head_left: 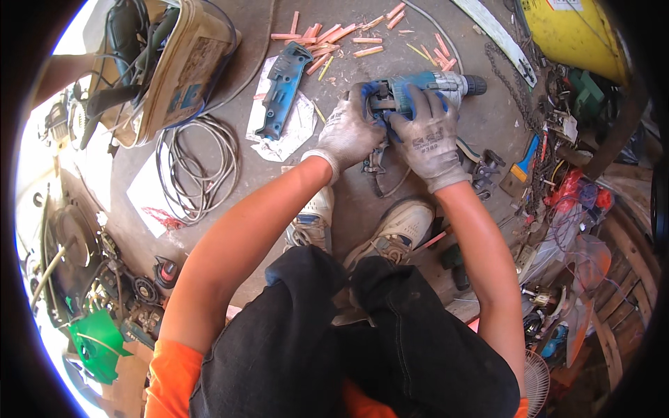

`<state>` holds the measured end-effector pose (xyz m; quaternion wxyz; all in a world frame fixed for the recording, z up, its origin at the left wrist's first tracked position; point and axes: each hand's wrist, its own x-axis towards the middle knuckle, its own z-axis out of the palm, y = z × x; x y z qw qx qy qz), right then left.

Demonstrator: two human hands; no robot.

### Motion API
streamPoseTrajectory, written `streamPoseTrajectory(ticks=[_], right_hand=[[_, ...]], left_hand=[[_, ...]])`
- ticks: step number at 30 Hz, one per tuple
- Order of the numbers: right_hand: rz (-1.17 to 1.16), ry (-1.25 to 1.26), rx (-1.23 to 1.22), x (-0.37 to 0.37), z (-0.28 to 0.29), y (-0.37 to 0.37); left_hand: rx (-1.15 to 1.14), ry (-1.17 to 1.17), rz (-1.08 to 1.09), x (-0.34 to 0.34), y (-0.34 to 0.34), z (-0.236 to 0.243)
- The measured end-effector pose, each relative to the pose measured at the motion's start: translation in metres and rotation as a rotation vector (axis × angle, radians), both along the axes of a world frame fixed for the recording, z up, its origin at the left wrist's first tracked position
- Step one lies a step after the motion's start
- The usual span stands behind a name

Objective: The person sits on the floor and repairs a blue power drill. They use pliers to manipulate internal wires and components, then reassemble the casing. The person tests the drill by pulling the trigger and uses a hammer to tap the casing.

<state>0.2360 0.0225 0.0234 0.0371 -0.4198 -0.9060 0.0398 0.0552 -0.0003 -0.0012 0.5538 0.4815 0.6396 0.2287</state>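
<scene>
Both of my hands wear grey-white work gloves with blue linings at the fingers. My right hand [426, 136] is closed over the body of a power drill [417, 85], which has a teal casing, a grey front section and a black chuck pointing right. At the drill's rear end, my left hand [348, 131] has its fingers bent around the exposed part; its fingertips are partly hidden. The opened grip [374, 161] with its inner parts hangs below between my hands. Left of them, a loose teal housing half [284, 90] lies on crumpled white paper [296, 125].
Broken pinkish sticks [334, 35] are scattered beyond the drill. A dirty bucket [191, 66] of tools and a coiled cable [198, 167] stand to the left. On the right lie a blue-handled scraper [526, 160], a chain [516, 80] and a yellow container [575, 35].
</scene>
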Motion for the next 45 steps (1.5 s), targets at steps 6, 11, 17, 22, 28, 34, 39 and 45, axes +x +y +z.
streamPoseTrajectory(ticks=[6, 11, 17, 22, 28, 34, 39, 45], right_hand=[[0.063, -0.077, -0.019, -0.005, 0.005, 0.006], [0.087, 0.003, 0.021, 0.003, -0.005, 0.002], [0.095, 0.015, 0.020, 0.005, -0.004, -0.001], [0.095, -0.031, -0.035, 0.007, 0.001, -0.003], [0.072, -0.010, -0.032, 0.009, -0.006, -0.001], [-0.012, 0.158, -0.044, 0.011, -0.007, -0.001], [-0.032, 0.278, -0.110, 0.016, -0.002, 0.003], [-0.150, 0.473, -0.195, 0.030, -0.003, 0.000]], left_hand=[[-0.036, -0.080, 0.064, -0.003, -0.006, -0.003], [0.003, -0.070, 0.160, 0.003, -0.009, -0.006], [-0.120, 0.034, 0.047, 0.002, 0.001, 0.000], [-0.130, 0.074, 0.033, 0.002, 0.002, 0.004], [-0.106, -0.006, 0.055, -0.001, 0.001, -0.002], [-0.109, 0.005, 0.053, -0.001, 0.001, -0.003], [-0.134, -0.061, 0.075, -0.003, -0.001, -0.001], [-0.135, -0.084, 0.057, -0.007, -0.002, 0.000]])
